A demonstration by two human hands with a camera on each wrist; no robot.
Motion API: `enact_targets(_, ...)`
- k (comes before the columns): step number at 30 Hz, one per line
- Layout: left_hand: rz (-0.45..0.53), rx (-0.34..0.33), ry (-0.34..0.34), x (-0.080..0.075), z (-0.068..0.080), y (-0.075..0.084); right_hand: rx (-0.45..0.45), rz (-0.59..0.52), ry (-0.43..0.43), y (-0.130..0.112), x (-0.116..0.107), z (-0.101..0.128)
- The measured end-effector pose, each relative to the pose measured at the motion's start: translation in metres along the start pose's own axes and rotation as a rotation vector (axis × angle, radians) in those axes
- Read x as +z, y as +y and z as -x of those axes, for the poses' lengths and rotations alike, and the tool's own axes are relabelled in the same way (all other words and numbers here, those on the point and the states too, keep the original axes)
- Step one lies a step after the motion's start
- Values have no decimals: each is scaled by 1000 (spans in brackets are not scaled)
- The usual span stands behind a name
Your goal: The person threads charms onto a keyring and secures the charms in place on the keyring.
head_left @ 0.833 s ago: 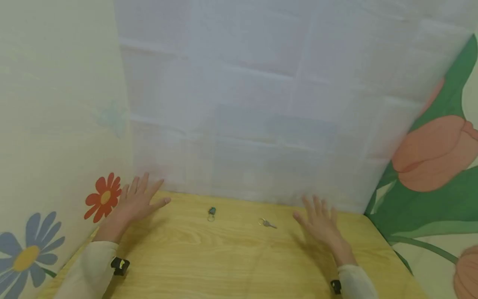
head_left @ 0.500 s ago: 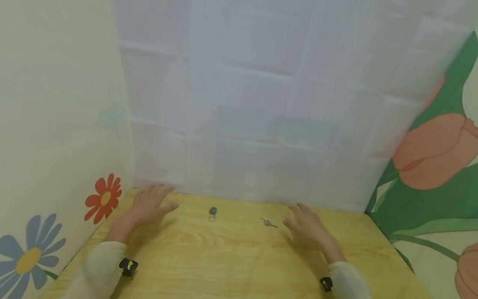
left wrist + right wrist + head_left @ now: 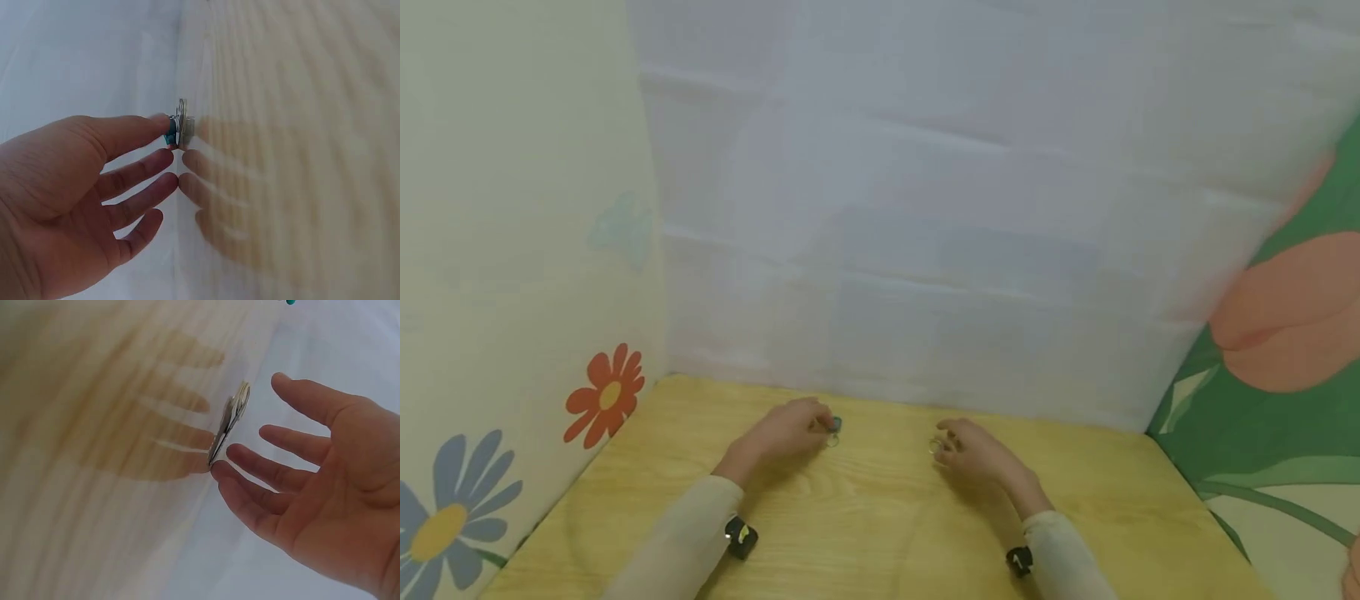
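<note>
A small teal padlock with a metal ring (image 3: 834, 427) lies on the wooden table (image 3: 865, 525) near the back. My left hand (image 3: 818, 427) reaches it; in the left wrist view the thumb touches the padlock (image 3: 175, 129) while the straight fingers (image 3: 164, 157) rest on the table just below it. A silver key on a ring (image 3: 936, 446) lies a short way to the right. My right hand (image 3: 947, 442) is at it, with fingers (image 3: 220, 470) straight, one fingertip touching the key (image 3: 230, 420) and the thumb apart from it.
A white creased sheet (image 3: 910, 217) stands right behind the table. A pale panel with printed flowers (image 3: 604, 397) closes the left side, and a green panel with tulips (image 3: 1285, 333) closes the right. Bare tabletop lies in front of both hands.
Both hands came down from spread, raised poses at the table's sides and moved inward. The left now touches the padlock, the right the key. Padlock and key stay put.
</note>
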State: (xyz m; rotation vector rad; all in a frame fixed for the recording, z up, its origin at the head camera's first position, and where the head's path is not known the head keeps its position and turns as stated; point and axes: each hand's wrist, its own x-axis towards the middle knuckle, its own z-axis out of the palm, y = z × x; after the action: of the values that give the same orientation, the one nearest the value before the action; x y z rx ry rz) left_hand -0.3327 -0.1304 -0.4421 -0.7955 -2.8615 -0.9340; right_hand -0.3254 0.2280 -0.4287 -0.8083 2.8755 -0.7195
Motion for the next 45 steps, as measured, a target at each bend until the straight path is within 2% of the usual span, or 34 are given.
enact_targets(7,-216,4,-39,5,6,21,5,19,-36,-8,4,12)
enact_targets(13,-266,62,-50,5,8,26,-23,81,-33,-9,7,17)
enact_targets(19,-187,126,-79,10,6,25,-52,149,-20,-9,5,17)
enact_targets(25,-148,194,-58,16,4,18,-44,164,10,-5,6,15)
enact_targets(30,-67,131,-70,19,8,16,-57,100,47,-3,10,11)
enact_targets(35,37,59,-35,17,5,15,-100,8,82,-5,10,5)
enact_targets(39,71,51,-7,8,1,18,-110,-60,139,-13,7,4)
enact_targets(45,122,106,25,-8,-7,32,-140,-108,304,-28,-9,10)
